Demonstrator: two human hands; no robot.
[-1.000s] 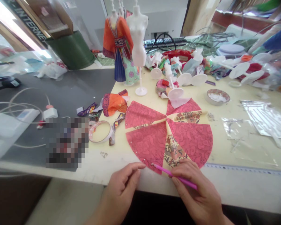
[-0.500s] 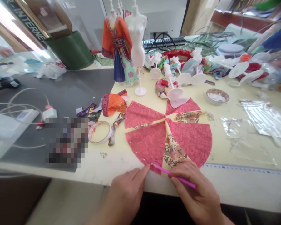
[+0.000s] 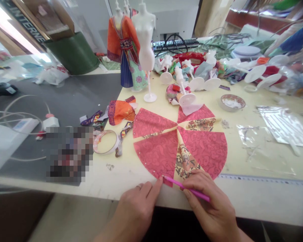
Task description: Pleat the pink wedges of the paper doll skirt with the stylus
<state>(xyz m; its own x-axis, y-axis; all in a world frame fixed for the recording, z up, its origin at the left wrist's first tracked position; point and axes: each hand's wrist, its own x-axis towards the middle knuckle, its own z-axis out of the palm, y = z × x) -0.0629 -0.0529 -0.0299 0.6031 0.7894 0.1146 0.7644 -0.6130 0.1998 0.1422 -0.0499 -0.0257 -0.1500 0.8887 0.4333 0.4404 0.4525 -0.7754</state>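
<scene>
A round red patterned cloth [image 3: 155,153], cut into wedges with flowered beige pieces [image 3: 185,161] between them, lies flat before me. Small white dots run along its left and lower edge. My right hand [image 3: 208,201] grips a slim pink pen-like stick [image 3: 170,180], its tip touching the red cloth near the lower edge. Beside that tip, the outstretched index finger of my left hand [image 3: 138,205] presses on the cloth's rim, while the other fingers rest bent on the table; its thumb is hidden.
Behind the cloth stand a white mannequin [image 3: 146,53] and a doll dressed in an orange robe [image 3: 125,38]. A tape roll [image 3: 105,142] and orange cloth [image 3: 121,112] lie left. To the right are a small bowl [image 3: 232,103], plastic bags [image 3: 265,144] and a ruler [image 3: 262,181].
The view has shifted slightly, moving everything a little leftward in the picture. Both hands and the pink stick keep nearly the same place on the cloth.
</scene>
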